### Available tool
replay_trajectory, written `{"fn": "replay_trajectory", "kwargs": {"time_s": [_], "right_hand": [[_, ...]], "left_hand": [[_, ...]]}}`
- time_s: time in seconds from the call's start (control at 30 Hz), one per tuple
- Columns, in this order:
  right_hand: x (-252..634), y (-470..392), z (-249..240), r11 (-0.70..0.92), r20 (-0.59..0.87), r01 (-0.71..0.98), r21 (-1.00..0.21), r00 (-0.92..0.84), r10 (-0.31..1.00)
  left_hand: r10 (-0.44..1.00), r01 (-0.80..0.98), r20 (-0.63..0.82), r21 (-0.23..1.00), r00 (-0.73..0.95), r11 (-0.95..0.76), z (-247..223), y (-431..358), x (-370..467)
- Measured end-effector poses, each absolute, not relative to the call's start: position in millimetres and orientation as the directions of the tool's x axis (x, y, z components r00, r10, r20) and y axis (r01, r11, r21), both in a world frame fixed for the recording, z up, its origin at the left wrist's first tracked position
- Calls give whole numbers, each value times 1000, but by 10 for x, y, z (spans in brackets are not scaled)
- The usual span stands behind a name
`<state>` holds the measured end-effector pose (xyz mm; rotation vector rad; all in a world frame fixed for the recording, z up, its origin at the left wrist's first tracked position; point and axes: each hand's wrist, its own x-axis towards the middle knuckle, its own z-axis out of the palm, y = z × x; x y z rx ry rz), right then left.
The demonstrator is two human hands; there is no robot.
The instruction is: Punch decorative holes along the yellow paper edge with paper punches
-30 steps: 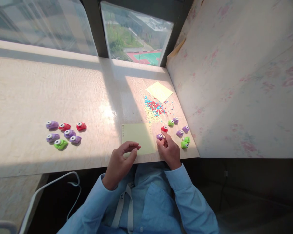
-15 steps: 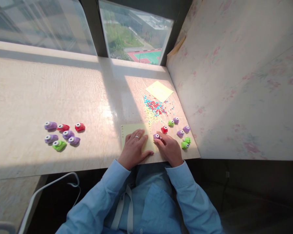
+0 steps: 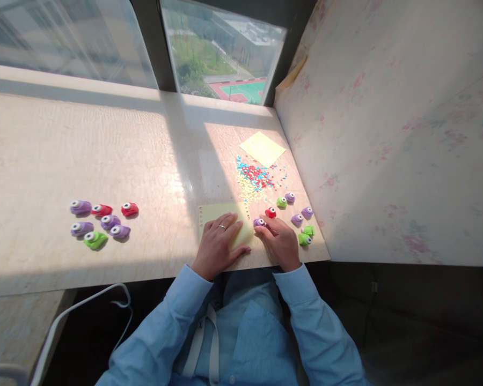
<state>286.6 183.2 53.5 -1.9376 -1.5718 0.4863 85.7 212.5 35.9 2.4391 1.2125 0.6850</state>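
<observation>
My left hand [image 3: 219, 238] lies flat with fingers stretched over a pale yellow sheet of paper [image 3: 209, 210], which has small punched holes along its left and right edges. Between the thumb and fingers of my right hand [image 3: 282, 241] is a small purple craft punch [image 3: 259, 222], just beside the sheet's right edge. Whether the punch touches the paper I cannot tell. A red craft punch [image 3: 270, 213] stands right behind my right fingers. Further right are a green punch [image 3: 281, 202] and several more purple and green ones.
Tiny red, blue and yellow paper cutouts [image 3: 255, 177] lie scattered beyond the sheet, before another yellow paper [image 3: 263, 148]. Several punches, among them a green one [image 3: 95, 240], are grouped at the left. A flowered wall [image 3: 370, 161] bounds the table on the right; a white cable [image 3: 84, 304] hangs at the front left.
My left hand and the sheet have shifted very slightly left. The purple punch in my right hand has moved a touch away from me and stays in my grasp.
</observation>
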Motion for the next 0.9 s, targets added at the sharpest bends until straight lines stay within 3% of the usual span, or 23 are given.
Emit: {"fn": "replay_trajectory", "kwargs": {"time_s": [0.47,0.9], "right_hand": [[2890,1888,549,-84,43,715,-694,157,987],[2845,1881,514,-81,87,757,-648,180,980]], "left_hand": [[793,626,262,499,550,-600,361,2126,826],[793,622,257,506,553,-598,360,2129,828]]}}
